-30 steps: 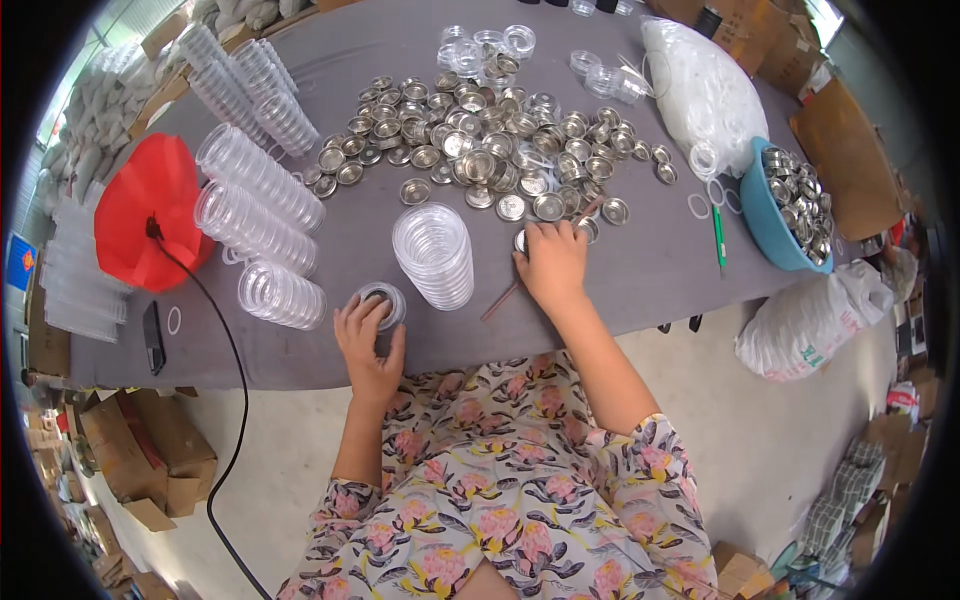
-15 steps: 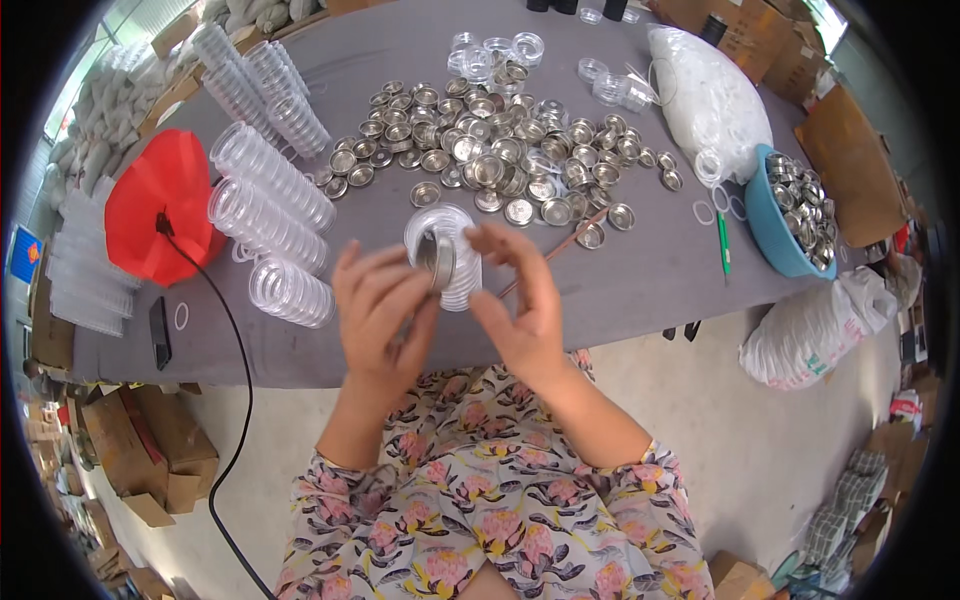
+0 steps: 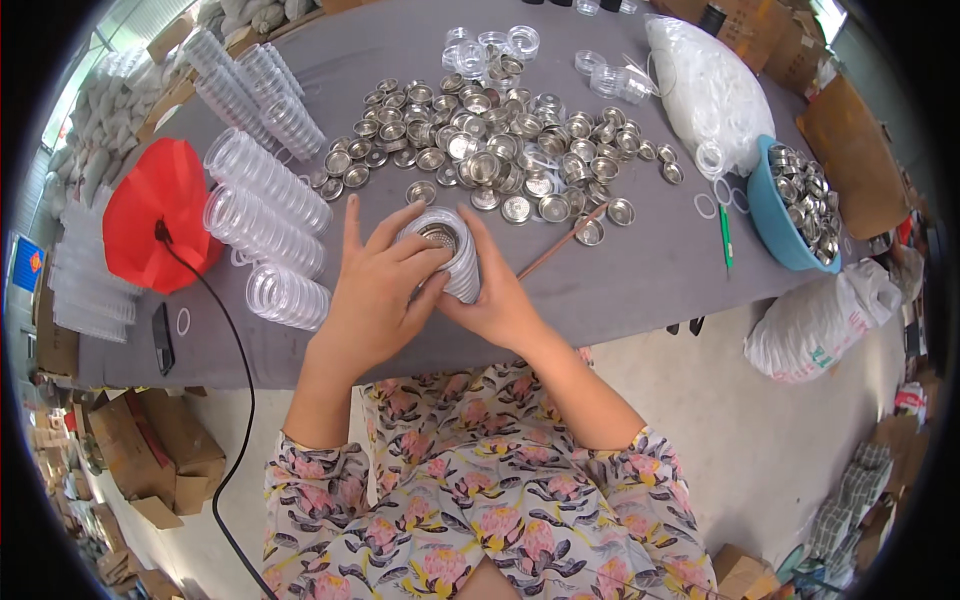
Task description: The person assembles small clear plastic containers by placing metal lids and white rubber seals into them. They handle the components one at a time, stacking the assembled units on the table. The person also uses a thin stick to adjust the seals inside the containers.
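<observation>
A stack of clear plastic rings (image 3: 464, 279) stands at the table's near edge, tilted toward me. My right hand (image 3: 498, 300) is wrapped round its right side, with the thumb and fingers against the rings. A round silver metal cap (image 3: 438, 234) sits in the stack's top opening. My left hand (image 3: 375, 285) bends over the left side, its middle fingers on the cap and one finger stretched out beyond the stack. The left fingers partly hide the cap. Beyond my hands lies a spread heap of shallow silver metal caps (image 3: 485, 165).
More stacks of clear rings (image 3: 265, 225) stand at left beside a red funnel-like piece (image 3: 160, 215) with a black cable (image 3: 240, 340). A blue basin (image 3: 780, 220) of metal caps, a green pen (image 3: 726, 240) and a white plastic bag (image 3: 705, 95) are at right. A thin brown stick (image 3: 560, 244) lies near my right hand.
My left hand has brought the metal cap down into the stack's opening. My right hand, open and apart before, has closed round the stack's side.
</observation>
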Action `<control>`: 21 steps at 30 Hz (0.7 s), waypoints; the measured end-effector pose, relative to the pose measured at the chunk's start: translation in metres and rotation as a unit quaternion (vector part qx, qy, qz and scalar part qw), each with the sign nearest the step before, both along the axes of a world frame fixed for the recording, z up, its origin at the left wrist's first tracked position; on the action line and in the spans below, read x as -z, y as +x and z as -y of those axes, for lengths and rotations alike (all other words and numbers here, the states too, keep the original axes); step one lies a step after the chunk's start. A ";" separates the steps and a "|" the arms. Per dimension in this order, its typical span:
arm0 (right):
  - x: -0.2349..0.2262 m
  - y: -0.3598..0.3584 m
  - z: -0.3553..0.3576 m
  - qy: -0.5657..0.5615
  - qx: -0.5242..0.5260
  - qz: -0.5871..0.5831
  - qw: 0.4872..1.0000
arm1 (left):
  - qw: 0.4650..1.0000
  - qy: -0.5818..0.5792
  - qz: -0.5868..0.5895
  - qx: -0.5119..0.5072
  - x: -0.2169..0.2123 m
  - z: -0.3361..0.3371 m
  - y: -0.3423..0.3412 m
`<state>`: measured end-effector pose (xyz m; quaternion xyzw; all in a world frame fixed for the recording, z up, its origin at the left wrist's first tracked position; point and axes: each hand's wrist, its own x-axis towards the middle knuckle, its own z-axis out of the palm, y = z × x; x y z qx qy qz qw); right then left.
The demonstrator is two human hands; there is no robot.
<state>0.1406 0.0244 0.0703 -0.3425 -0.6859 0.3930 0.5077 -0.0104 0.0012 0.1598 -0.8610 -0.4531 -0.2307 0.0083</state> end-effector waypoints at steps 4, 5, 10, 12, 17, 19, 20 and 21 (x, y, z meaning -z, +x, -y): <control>0.001 -0.010 -0.007 -0.011 0.009 0.009 1.000 | 0.999 -0.002 0.048 0.001 0.011 -0.003 -0.002; 0.003 -0.012 -0.008 0.001 0.016 0.008 1.000 | 0.997 0.005 0.080 0.001 0.019 -0.005 -0.004; 0.009 -0.015 -0.010 0.016 0.036 0.027 0.999 | 0.976 0.051 0.206 -0.040 0.042 -0.002 0.002; 0.009 -0.015 -0.011 0.024 0.046 0.024 0.998 | 0.966 0.058 0.245 -0.056 0.043 -0.006 0.004; 0.005 -0.012 -0.011 0.032 0.036 0.042 0.998 | 0.941 0.022 0.335 -0.026 0.039 -0.014 -0.006; 0.004 -0.012 -0.008 0.024 0.051 0.054 0.997 | 0.861 -0.013 0.506 -0.055 0.046 -0.018 -0.017; 0.003 -0.012 -0.007 0.019 0.059 0.059 0.996 | 0.784 -0.042 0.615 -0.072 0.048 -0.021 -0.023; 0.004 -0.013 -0.006 0.024 0.055 0.050 0.997 | 0.693 -0.071 0.712 -0.092 0.054 -0.023 -0.029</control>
